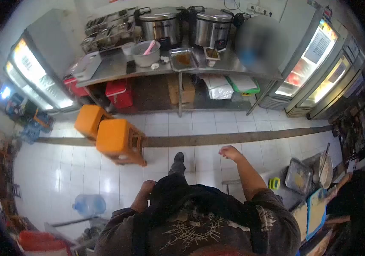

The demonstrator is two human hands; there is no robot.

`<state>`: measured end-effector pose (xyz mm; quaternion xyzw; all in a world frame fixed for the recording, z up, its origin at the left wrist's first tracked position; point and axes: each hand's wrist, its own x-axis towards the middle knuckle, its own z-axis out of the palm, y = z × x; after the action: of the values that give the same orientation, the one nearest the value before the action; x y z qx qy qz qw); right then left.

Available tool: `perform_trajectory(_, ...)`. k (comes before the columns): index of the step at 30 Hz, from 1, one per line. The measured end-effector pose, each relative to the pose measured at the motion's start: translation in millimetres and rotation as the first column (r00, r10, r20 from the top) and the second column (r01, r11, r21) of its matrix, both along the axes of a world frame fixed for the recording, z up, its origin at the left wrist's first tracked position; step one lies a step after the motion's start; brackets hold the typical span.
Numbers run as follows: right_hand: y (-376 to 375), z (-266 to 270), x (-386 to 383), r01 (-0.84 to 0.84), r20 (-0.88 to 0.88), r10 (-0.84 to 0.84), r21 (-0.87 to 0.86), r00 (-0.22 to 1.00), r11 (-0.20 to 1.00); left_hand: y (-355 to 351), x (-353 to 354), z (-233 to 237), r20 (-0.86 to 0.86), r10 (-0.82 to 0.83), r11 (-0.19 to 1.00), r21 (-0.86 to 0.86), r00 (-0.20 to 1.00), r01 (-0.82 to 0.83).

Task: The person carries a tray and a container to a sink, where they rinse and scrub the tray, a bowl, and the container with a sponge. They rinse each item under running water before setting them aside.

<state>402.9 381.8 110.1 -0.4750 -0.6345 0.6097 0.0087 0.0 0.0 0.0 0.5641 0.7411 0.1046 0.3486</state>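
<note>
My right hand [230, 152] hangs over the tiled floor in front of me, its fingers loosely curled, with nothing seen in them. My left hand [148, 186] is low beside my dark apron, close to my hip. Its fingers are mostly hidden, so its grip does not show. One dark shoe [179, 158] is stepped forward on the tiles. Ahead and to the left stand two orange plastic stools [118, 135], apart from both hands.
A steel counter [139, 73] holds rice cookers [162, 26], a mixing bowl [145, 53] and a metal tray [183, 59]. A person with a blurred head [260, 42] is behind it. Lit fridges [306, 59] flank both sides. A water bottle [89, 205] lies on the floor at left.
</note>
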Motion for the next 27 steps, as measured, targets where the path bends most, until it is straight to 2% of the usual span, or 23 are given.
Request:
perform_trajectory(1, 24, 6, -28, -0.005, -0.008, 0.006, 0.025, 1.0, 1.0, 36, -20, -15, -0.133, -0.127, 0.99, 0.045, 0.983, 0.134)
perform_trajectory(2, 49, 8, -52, -0.007, -0.012, 0.008, 0.05, 1.0, 0.999, 75, -38, -8, -0.185, -0.228, 0.974, -0.041, 0.956, 0.224)
perform_trajectory(3, 75, 11, -74, -0.007, -0.013, 0.008, 0.075, 1.0, 0.997, 109, -59, -21, 0.062, 0.008, 0.999, -0.042, 0.998, -0.005)
perform_trajectory(4, 102, 19, -96, -0.006, -0.053, 0.008, 0.047, 0.999, 0.999, 141, -86, -53, 0.3, 0.247, 0.968, -0.105, 0.921, -0.226)
perform_trajectory(5, 128, 25, -116, -0.007, -0.092, 0.009, 0.014, 0.996, 1.0, 186, -99, -51, 0.011, 0.095, 0.992, -0.084, 0.995, -0.093)
perform_trajectory(6, 151, 29, -133, -0.011, -0.131, 0.007, -0.03, 0.991, 0.999, 231, -112, -51, -0.286, -0.058, 0.994, -0.104, 0.956, 0.029)
perform_trajectory(7, 182, 24, -149, 0.078, -0.159, -0.085, -0.049, 0.984, 0.996, 279, -121, -30, 0.211, 0.351, 0.932, -0.177, 0.912, -0.317)
perform_trajectory(8, 215, 18, -165, 0.165, -0.183, -0.176, -0.074, 0.967, 0.984, 329, -128, 0, 0.554, 0.685, 0.704, -0.339, 0.473, -0.624)
perform_trajectory(9, 244, 32, -180, 0.244, -0.372, -0.268, -0.111, 0.889, 0.963, 383, -143, -9, 0.521, 0.576, 0.804, -0.221, 0.63, -0.552)
perform_trajectory(10, 290, 22, -195, 0.361, -0.426, -0.411, -0.197, 0.806, 0.911, 436, -157, -15, 0.452, 0.455, 0.88, -0.097, 0.768, -0.465)
perform_trajectory(11, 328, 39, -213, 0.518, -0.438, -0.551, -0.205, 0.71, 0.831, 489, -171, -24, 0.356, 0.338, 0.929, 0.024, 0.871, -0.37)
perform_trajectory(12, 364, 60, -232, 0.655, -0.448, -0.667, -0.21, 0.595, 0.726, 533, -156, 70, 0.466, 0.355, 0.913, 0.014, 0.81, -0.408)
perform_trajectory(13, 399, 77, -250, 0.776, -0.434, -0.733, -0.111, 0.524, 0.621, 571, -139, 136, 0.516, 0.385, 0.856, 0.112, 0.765, -0.505)
perform_trajectory(14, 433, 85, -262, 0.871, -0.429, -0.789, -0.01, 0.44, 0.491, 605, -134, 168, 0.563, 0.404, 0.78, 0.2, 0.721, -0.594)
perform_trajectory(16, 489, 72, -272, 0.932, -0.4, -0.859, -0.033, 0.319, 0.361, 672, -150, 124, 0.517, 0.431, 0.723, 0.292, 0.74, -0.626)
perform_trajectory(19, 526, 69, -271, 0.816, -0.295, -0.889, -0.37, 0.35, 0.444, 724, -150, 132, 0.633, 0.591, 0.709, -0.112, 0.5, -0.697)
perform_trajectory(22, 529, 68, -260, 0.766, -0.454, -0.846, -0.425, 0.28, 0.482, 744, -154, 85, 0.379, 0.614, 0.739, 0.03, 0.692, -0.673)
perform_trajectory(24, 525, 46, -228, 0.747, -0.458, -0.841, -0.443, 0.288, 0.497, 729, -130, 115, 0.362, 0.503, 0.771, 0.221, 0.785, -0.597)
perform_trajectory(25, 524, 39, -212, 0.735, -0.466, -0.835, -0.449, 0.293, 0.508, 726, -113, 143, 0.409, 0.53, 0.75, 0.183, 0.743, -0.635)
perform_trajectory(26, 512, 53, -195, 0.776, -0.437, -0.863, -0.44, 0.254, 0.451, 723, -96, 170, 0.453, 0.555, 0.726, 0.144, 0.698, -0.672)
perform_trajectory(27, 500, 68, -172, 0.762, -0.438, -0.857, -0.447, 0.271, 0.469, 717, -89, 166, 0.442, 0.492, 0.755, 0.213, 0.75, -0.62)
